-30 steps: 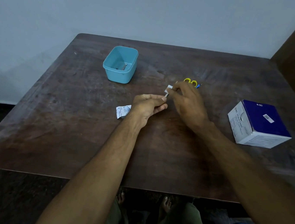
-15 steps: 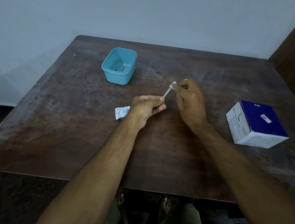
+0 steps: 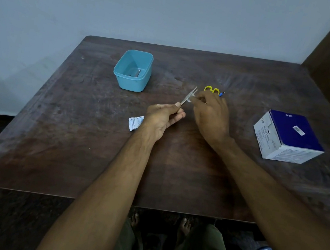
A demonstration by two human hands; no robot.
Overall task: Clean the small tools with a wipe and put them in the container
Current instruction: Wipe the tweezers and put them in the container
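Pinching the tweezers (image 3: 189, 96) above the table (image 3: 76, 135), the left hand (image 3: 162, 117) steadies them while the right hand (image 3: 211, 111) grips a wipe (image 3: 189, 100) around them; wiping seems underway, the blue container (image 3: 133, 71) next.

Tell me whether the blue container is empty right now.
No. A small metal tool already lies on the bottom of the blue container, toward its near side.

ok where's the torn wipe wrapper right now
In the head view the torn wrapper lies flat on the table, just left of the left hand and nearer than the blue container.
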